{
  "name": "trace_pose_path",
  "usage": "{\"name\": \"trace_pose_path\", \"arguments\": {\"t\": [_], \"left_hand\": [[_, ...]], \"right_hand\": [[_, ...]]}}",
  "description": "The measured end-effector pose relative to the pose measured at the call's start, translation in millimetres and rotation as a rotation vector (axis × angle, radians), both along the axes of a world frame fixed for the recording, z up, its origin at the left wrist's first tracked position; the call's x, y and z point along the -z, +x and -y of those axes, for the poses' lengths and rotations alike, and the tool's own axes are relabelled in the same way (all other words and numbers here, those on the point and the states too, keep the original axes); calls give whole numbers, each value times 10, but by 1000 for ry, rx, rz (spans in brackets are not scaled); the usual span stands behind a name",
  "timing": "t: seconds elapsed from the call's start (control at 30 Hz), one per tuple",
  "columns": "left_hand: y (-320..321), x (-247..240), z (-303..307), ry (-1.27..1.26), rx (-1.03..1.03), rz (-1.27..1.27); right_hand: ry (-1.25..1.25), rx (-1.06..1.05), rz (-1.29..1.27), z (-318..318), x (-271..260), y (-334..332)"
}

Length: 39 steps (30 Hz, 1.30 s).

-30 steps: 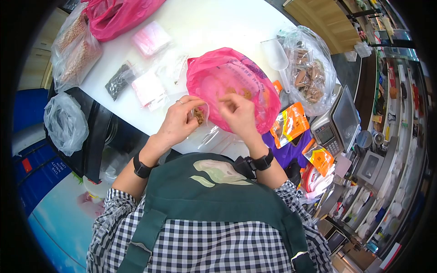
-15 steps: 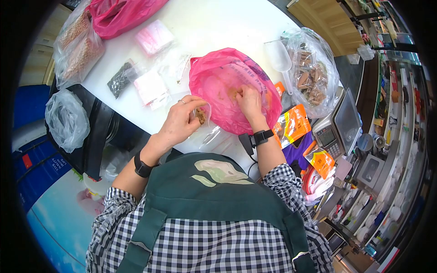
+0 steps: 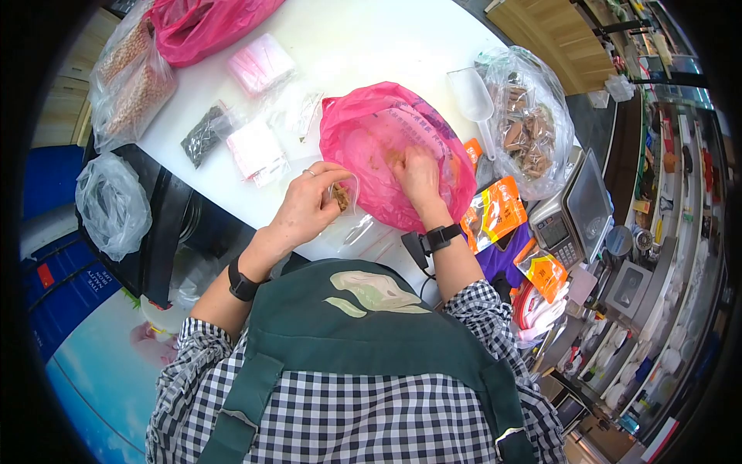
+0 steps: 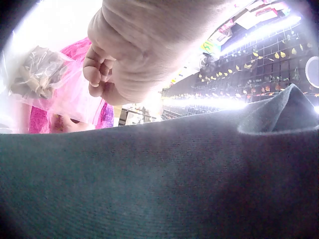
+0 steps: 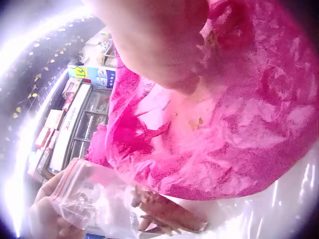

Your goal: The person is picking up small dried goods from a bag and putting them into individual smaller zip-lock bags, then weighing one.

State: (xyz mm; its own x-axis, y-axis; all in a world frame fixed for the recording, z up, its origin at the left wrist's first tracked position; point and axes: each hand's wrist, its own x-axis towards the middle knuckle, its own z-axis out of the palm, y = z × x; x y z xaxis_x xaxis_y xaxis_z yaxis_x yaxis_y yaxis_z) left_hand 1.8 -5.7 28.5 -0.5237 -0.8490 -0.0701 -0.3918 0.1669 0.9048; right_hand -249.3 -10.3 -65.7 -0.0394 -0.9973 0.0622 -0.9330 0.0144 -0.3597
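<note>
In the head view the left hand (image 3: 301, 206) grips a small clear zip bag with brown dried pieces (image 3: 341, 197) in it, beside the pink plastic bag (image 3: 357, 130). The right wrist view shows that zip bag (image 5: 99, 194) with a red stripe along its mouth, pinched at its edge. Inside the open pink bag, the right hand (image 3: 420, 179) reaches down with bent fingers near a few brown bits; its fingertips are hidden, so whether it holds any cannot be told. The left wrist view has the left hand (image 4: 144, 50) with curled fingers.
Stacked small zip bags (image 3: 256, 151) and a dark-filled packet (image 3: 202, 138) lie left of the pink bag. To the right are a clear scoop (image 3: 471, 96), a bag of brown pieces (image 3: 529, 131), orange packets (image 3: 495, 214) and a scale (image 3: 553, 231). Bags of beans (image 3: 137, 97) stand far left.
The right hand has moved from near the zip bag, away to the right and down into the pink bag. The left hand has stayed almost in place, gripping the zip bag.
</note>
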Motion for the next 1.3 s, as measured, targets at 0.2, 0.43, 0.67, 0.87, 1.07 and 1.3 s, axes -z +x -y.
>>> {"name": "trace_pose_path", "arguments": {"t": [0.2, 0.43, 0.67, 0.87, 1.07, 1.3], "left_hand": [[12, 10, -4, -3, -6, -8], [-8, 47, -4, 3, -26, -35], [56, -57, 5, 52, -47, -53], [4, -339, 79, 345, -168, -458], [79, -200, 348, 436, -87, -663], [-117, -227, 213, 762, 62, -687]], "right_hand": [[15, 95, 660, -135, -884, 403], [-196, -269, 657, -378, -913, 666], [-239, -258, 692, -455, -1142, 748], [-149, -319, 658, -304, -1151, 658], [-7, -23, 1469, -53, -1493, 322], [-10, 102, 1581, 27, -1460, 283]]}}
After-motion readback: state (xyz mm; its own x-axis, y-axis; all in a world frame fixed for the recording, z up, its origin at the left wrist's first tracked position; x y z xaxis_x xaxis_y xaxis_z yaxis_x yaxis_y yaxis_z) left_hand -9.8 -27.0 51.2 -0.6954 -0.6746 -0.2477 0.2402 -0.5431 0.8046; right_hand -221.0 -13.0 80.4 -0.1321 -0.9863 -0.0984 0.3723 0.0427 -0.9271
